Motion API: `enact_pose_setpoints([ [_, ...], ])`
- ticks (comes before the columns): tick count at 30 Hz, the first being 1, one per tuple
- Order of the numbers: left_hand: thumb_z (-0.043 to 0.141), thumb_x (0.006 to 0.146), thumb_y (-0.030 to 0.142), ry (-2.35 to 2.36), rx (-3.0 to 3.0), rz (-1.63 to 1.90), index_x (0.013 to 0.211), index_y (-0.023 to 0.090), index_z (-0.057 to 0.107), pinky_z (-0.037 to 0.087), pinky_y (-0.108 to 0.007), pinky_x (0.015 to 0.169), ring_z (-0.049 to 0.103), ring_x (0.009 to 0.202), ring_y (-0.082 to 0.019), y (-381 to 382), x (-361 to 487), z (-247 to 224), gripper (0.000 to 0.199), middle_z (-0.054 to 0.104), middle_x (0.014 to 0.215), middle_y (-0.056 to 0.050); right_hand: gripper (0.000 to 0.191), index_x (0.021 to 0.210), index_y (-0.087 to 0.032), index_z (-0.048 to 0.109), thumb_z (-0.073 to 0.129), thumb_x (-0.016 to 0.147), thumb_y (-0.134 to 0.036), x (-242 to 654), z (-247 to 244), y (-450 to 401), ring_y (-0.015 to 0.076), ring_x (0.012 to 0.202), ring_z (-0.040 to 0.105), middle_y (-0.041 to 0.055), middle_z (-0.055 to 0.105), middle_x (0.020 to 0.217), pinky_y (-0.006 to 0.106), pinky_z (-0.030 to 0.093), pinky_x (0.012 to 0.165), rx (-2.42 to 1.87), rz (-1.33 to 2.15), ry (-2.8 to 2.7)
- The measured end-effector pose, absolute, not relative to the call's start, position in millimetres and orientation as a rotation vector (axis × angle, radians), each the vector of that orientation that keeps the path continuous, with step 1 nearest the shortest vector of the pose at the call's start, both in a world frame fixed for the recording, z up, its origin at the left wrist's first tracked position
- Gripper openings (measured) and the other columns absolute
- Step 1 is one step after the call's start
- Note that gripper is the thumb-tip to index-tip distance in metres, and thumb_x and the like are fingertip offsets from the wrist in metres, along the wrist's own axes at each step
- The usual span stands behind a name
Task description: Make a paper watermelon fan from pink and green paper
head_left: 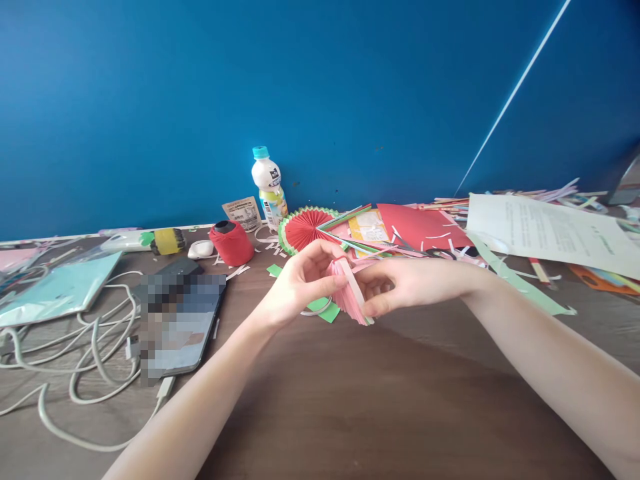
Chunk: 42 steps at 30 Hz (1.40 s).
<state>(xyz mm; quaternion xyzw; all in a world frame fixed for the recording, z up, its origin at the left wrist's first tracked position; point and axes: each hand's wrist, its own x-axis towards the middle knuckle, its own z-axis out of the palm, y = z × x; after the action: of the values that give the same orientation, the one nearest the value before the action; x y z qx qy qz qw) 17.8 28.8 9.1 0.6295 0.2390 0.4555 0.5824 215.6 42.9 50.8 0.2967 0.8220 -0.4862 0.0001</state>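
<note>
So the pink pleated paper piece (349, 293) is up off the dark wood-look table (400, 407), right between both hands. Left hand (320, 275) has its folds pinched on one side, and the right hand (393, 283) grips the pale edge strip with thumb and fingers. Green paper scraps (325, 309) are lying just behind it. Further back there's a red pleated paper fan with a green rim (306, 228), near a white bottle with a teal cap (270, 187). Off to the left: a red roll with a dark core (231, 243), a dark phone (193, 327), partly blurred out, and tangled white cables (95, 347). Over on the right, red paper (423, 227) and a printed white sheet (545, 230) sit among loose paper strips.
</note>
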Motion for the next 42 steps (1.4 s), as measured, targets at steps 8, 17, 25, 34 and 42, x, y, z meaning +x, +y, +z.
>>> enact_pose_setpoints([
  [8, 0.071, 0.07, 0.023, 0.667, 1.563, 1.019, 0.085, 0.017, 0.055, 0.044, -0.023, 0.066, 0.053, 0.074, -0.011, 28.0, 16.6, 15.9, 0.023, 0.055, 0.083, 0.0, 0.03, 0.087, -0.022, 0.063, 0.06, 0.075, -0.049, 229.7, 62.1, 40.6, 0.0157, 0.075, 0.057, 0.0002, 0.064, 0.084, 0.024, 0.04, 0.058, 1.116, -1.408, 2.605],
  [17, 0.067, 0.072, 0.024, 0.91, 1.896, 1.039, 0.079, 0.017, 0.056, 0.043, -0.025, 0.069, 0.055, 0.078, -0.014, 21.4, 20.8, 23.9, 0.015, 0.059, 0.082, -0.001, 0.03, 0.081, -0.022, 0.059, 0.051, 0.081, -0.05, 218.8, 61.0, 36.6, 0.0186, 0.078, 0.056, 0.0022, 0.062, 0.083, 0.03, 0.039, 0.065, 1.365, -1.347, 2.915],
  [25, 0.066, 0.071, 0.018, 1.073, 2.183, 1.042, 0.076, 0.019, 0.056, 0.041, -0.026, 0.07, 0.054, 0.075, -0.014, 20.4, 23.7, 21.2, 0.011, 0.057, 0.08, 0.001, 0.024, 0.074, -0.02, 0.054, 0.053, 0.081, -0.043, 211.2, 53.6, 34.9, 0.0137, 0.067, 0.052, -0.0012, 0.057, 0.073, 0.027, 0.036, 0.059, 1.449, -1.291, 2.911],
  [34, 0.059, 0.076, 0.013, 1.244, 2.542, 1.104, 0.075, 0.019, 0.05, 0.036, -0.025, 0.068, 0.051, 0.071, -0.013, 19.6, 28.5, 14.7, 0.011, 0.057, 0.074, 0.003, 0.032, 0.079, -0.022, 0.053, 0.058, 0.076, -0.053, 206.7, 43.3, 34.5, 0.0083, 0.044, 0.033, -0.0079, 0.036, 0.048, 0.024, 0.024, 0.045, 1.66, -1.32, 2.828],
  [42, 0.06, 0.079, 0.016, 1.256, 2.615, 1.154, 0.073, 0.019, 0.048, 0.036, -0.025, 0.069, 0.05, 0.071, -0.013, 18.9, 28.5, 13.7, 0.013, 0.056, 0.075, 0.002, 0.031, 0.079, -0.019, 0.052, 0.06, 0.076, -0.049, 204.7, 48.2, 32.4, 0.0113, 0.044, 0.052, -0.0032, 0.057, 0.049, 0.024, 0.037, 0.045, 1.64, -1.593, 2.742],
])
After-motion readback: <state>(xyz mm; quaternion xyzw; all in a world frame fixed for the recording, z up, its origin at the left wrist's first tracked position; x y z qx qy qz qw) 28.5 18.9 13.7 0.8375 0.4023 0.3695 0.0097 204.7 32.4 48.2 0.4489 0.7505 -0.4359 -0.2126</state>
